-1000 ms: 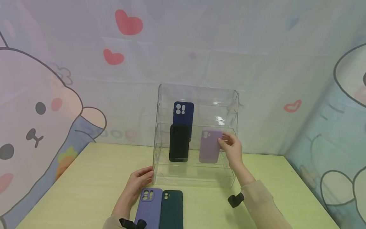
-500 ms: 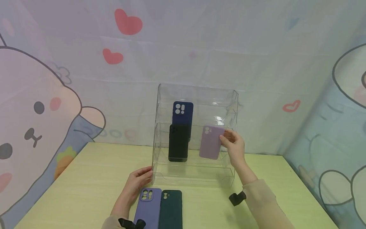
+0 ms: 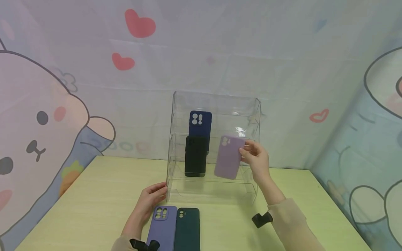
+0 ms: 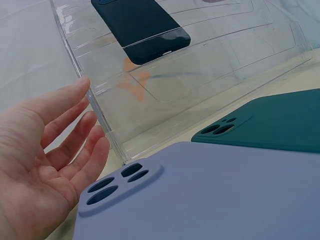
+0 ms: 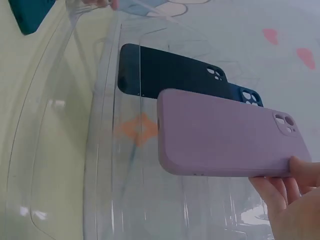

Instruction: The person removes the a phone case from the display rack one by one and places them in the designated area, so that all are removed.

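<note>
My right hand (image 3: 258,161) pinches a light purple phone case (image 3: 229,157) by its upper right edge, with the thumb on the camera-hole side in the right wrist view. The case is slightly tilted and lies before the right part of a clear acrylic tiered rack (image 3: 216,200); whether it touches a tier I cannot tell. A black-looking phone case (image 3: 195,160) stands in the rack's left part, overlapping a dark blue phone case (image 3: 200,122) behind it. My left hand (image 4: 55,145) touches the rack's left side with relaxed fingers.
On the pale yellow table (image 3: 94,205), a bluish purple phone case (image 3: 163,230) and a dark green phone case (image 3: 188,230) lie side by side before the rack. A printed cloth (image 3: 298,69) hangs behind. Black camera mounts sit at both wrists.
The light purple phone case rose a little in my right hand, then shifted left and down at its lower end, and now tilts more. My left hand stays at the rack's side.
</note>
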Demonstrator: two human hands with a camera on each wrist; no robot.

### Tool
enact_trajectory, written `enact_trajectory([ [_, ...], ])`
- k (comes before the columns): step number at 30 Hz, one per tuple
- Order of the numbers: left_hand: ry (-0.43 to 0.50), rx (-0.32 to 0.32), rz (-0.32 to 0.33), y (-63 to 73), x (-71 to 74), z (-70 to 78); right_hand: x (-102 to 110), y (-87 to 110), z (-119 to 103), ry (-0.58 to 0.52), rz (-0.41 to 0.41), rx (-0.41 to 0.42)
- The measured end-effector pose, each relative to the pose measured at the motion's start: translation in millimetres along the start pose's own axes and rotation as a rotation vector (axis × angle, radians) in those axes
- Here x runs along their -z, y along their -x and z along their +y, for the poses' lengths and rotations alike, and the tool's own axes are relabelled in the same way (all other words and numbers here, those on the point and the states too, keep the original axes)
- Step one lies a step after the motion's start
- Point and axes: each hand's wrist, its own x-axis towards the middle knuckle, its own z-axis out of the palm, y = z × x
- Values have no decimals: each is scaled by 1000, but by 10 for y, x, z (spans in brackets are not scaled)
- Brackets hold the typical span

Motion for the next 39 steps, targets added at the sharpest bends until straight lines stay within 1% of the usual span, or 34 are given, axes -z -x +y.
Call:
enact_trajectory([
  [5,-4,-6,-3,5,-3,8,-9,89,-2,-18,-84,-87],
  [9,2,-6,0,5,-10,15,-21,168,31,-19,-132,-128],
  [16,3,-5,-1,4,-14,14,-44,299,156,10,-188,-204],
  [22,0,3,-1,12,-6,14,-56,419,299,23,-261,-283],
  [29,2,3,1,11,-6,21,-58,558,456,34,-366,-321],
  [32,0,2,0,8,-4,19,-63,613,504,41,-389,-343],
  [39,-3,-2,2,1,-7,8,-45,716,627,68,-410,-389],
])
